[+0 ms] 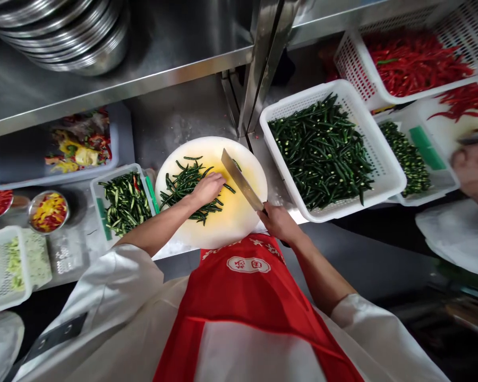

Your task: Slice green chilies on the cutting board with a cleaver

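Observation:
A round, yellow-stained cutting board lies before me, with a loose pile of long green chillies on its left half. My left hand rests over the right side of that pile, fingers curled down on a green chilli that pokes out toward the blade. Around the handle of a cleaver my right hand is closed. The broad blade slants up and left over the board, just right of my left fingers and apart from them. A small green piece shows beyond the blade.
Right of the board stands a white basket full of green chillies. Left is a plastic tub of cut green chillies. Stacked steel bowls sit on the shelf above. A co-worker's hand is at far right, near red chillies.

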A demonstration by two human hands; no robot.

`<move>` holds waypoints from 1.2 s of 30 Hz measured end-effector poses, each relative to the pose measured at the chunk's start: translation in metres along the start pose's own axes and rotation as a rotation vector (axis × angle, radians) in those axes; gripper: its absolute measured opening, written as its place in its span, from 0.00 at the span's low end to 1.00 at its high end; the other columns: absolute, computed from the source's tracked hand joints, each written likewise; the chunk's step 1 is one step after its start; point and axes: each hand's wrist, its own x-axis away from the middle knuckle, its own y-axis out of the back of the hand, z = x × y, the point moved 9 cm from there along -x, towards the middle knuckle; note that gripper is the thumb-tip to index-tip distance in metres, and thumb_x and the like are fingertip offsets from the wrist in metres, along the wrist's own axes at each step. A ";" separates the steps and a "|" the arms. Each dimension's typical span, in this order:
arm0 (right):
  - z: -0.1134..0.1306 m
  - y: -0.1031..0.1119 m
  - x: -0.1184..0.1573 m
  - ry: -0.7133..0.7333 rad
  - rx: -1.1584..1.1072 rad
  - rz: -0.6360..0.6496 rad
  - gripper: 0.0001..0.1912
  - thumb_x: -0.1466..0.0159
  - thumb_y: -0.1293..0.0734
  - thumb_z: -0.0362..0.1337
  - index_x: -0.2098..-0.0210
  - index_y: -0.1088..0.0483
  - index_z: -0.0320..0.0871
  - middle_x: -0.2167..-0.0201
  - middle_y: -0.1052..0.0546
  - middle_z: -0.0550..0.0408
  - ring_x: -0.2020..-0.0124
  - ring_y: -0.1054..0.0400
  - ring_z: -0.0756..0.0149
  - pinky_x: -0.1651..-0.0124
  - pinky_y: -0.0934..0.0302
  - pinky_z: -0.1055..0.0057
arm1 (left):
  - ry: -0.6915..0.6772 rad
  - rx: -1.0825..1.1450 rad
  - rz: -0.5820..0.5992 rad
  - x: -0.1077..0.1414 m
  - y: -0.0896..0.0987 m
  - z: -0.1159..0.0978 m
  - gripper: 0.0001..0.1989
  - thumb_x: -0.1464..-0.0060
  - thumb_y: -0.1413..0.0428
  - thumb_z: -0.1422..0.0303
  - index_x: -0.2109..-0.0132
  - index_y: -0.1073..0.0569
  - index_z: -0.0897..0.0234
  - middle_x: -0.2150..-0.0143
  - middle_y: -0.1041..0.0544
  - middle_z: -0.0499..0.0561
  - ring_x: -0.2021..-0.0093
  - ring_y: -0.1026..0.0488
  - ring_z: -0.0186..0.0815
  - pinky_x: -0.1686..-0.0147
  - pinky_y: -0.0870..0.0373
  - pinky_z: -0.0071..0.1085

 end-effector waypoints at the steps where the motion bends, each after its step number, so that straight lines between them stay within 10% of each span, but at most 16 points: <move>1: 0.002 0.001 0.002 -0.003 0.008 0.001 0.11 0.30 0.43 0.39 0.63 0.34 0.41 0.67 0.21 0.46 0.66 0.29 0.61 0.68 0.53 0.69 | 0.005 -0.002 0.000 -0.003 0.000 0.001 0.12 0.38 0.54 0.75 0.61 0.26 0.67 0.62 0.28 0.55 0.59 0.32 0.40 0.54 0.34 0.35; 13: -0.006 0.029 0.024 -0.007 0.074 0.105 0.14 0.29 0.43 0.42 0.65 0.32 0.42 0.71 0.23 0.48 0.70 0.31 0.64 0.70 0.53 0.70 | -0.010 0.023 -0.081 -0.022 -0.001 0.007 0.12 0.39 0.53 0.74 0.65 0.25 0.67 0.64 0.26 0.55 0.60 0.31 0.40 0.58 0.33 0.35; 24: 0.010 0.001 -0.036 -0.037 0.114 0.039 0.13 0.29 0.44 0.41 0.59 0.33 0.40 0.65 0.21 0.44 0.64 0.27 0.61 0.67 0.51 0.70 | -0.051 0.115 -0.112 -0.018 0.004 0.009 0.12 0.38 0.53 0.73 0.63 0.25 0.65 0.63 0.27 0.54 0.59 0.32 0.39 0.55 0.34 0.35; 36: 0.001 0.020 0.003 -0.046 0.103 0.138 0.13 0.30 0.43 0.41 0.64 0.32 0.42 0.69 0.22 0.47 0.69 0.30 0.63 0.70 0.54 0.69 | 0.042 0.100 -0.058 -0.020 -0.006 0.018 0.12 0.39 0.52 0.73 0.66 0.25 0.65 0.64 0.27 0.54 0.60 0.31 0.40 0.60 0.34 0.34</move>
